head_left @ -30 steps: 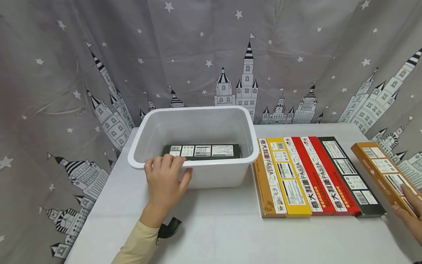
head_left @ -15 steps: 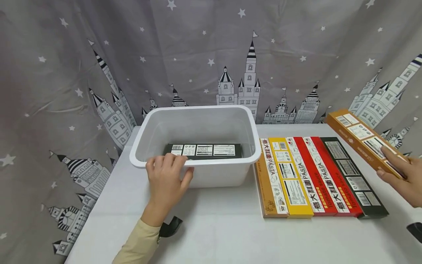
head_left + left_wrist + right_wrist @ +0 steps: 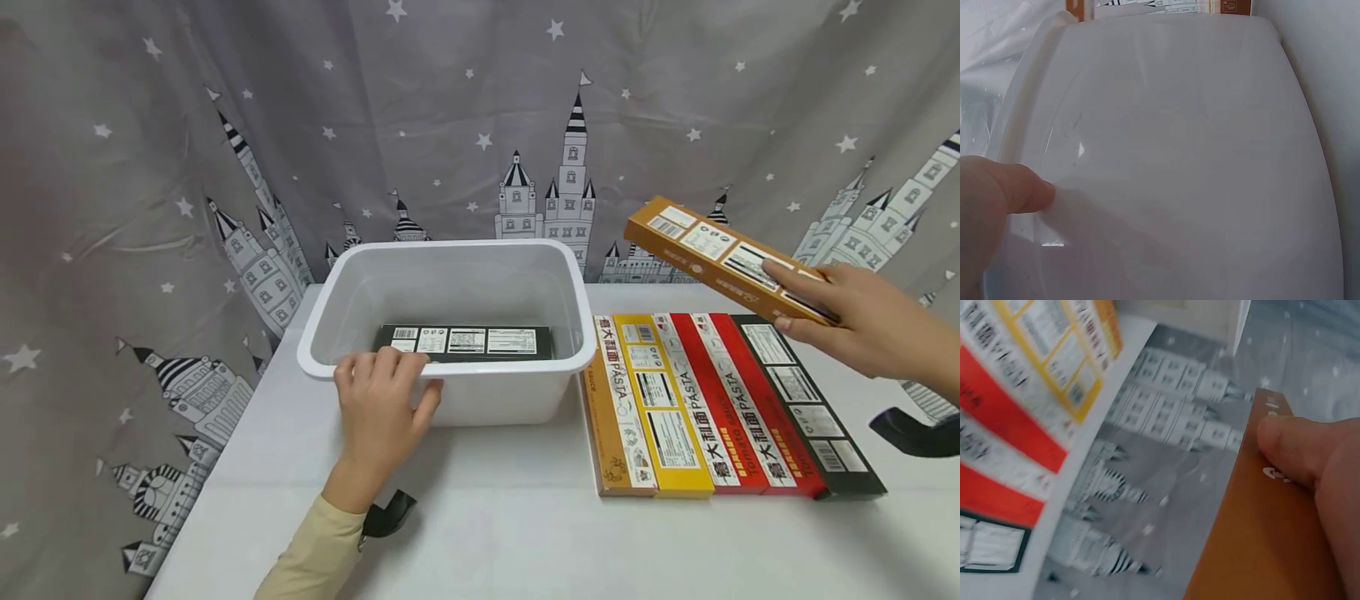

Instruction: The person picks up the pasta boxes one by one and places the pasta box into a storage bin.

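Note:
My left hand (image 3: pixel 378 417) grips the near rim of a white plastic tub (image 3: pixel 495 392), its fingers hooked over the edge and the thumb against the outer wall. Inside the tub lies a black pasta box (image 3: pixel 465 343), partly hidden by the front rim. Up in the air over the row of boxes, my right hand (image 3: pixel 862 321) holds an orange-brown pasta box (image 3: pixel 720 257) by its near end, label side up and the far end pointing left toward the tub. In the right wrist view the thumb (image 3: pixel 1291 447) presses on the side of this box.
Right of the tub, several pasta boxes lie side by side on the white table (image 3: pixel 510 533): an orange-brown one (image 3: pixel 611 417), a yellow one (image 3: pixel 663 417), two red ones and a black one (image 3: pixel 810 408). A grey curtain (image 3: pixel 450 125) printed with castles hangs behind.
My right hand has carried the orange-brown box up and leftward from the right edge, across to above the boxes' far ends. My left hand stays on the tub's rim.

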Demonstrator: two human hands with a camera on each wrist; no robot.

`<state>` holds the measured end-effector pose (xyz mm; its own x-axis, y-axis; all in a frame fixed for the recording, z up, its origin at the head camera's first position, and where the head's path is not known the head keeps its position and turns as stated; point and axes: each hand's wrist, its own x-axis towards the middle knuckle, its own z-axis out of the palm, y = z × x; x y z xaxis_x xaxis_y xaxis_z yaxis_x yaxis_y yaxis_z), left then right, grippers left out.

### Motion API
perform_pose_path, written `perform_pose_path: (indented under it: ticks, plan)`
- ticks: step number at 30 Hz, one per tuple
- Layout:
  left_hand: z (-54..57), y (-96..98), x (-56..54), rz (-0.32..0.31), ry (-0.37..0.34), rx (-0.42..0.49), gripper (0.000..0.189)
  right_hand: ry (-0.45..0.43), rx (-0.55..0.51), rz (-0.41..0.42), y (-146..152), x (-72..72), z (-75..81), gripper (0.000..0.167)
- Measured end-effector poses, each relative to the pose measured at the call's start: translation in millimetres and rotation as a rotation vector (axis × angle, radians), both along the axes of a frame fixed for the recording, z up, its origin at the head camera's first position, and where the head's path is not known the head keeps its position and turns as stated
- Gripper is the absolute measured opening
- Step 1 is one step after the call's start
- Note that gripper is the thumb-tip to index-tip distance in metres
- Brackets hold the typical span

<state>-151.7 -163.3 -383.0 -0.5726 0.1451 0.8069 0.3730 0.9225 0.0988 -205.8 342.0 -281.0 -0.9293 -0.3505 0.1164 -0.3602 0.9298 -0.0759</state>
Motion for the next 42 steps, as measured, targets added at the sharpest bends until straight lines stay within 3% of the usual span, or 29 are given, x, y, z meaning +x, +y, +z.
perform_pose_path:
  ticks: [11,19,31,42]
  plan:
    - [0.1,0.5,0.1,0.004,0.016,0.002,0.02,-0.035,0.037,0.226,-74.7,-28.0,39.5,0.073]
    - [2.5,-0.5,1.1,0.005,0.018,-0.006,0.02,-0.048,0.125,0.31,-131.1,-40.8,53.3,0.068]
    - [1.7,-1.4,1.6,0.008,-0.014,-0.012,0.021,-0.131,0.136,0.507,-203.6,-53.5,45.1,0.065]
    - [2.5,0.6,1.3,-0.008,-0.002,0.003,0.02,-0.118,0.171,0.694,-258.2,-52.3,34.2,0.064]
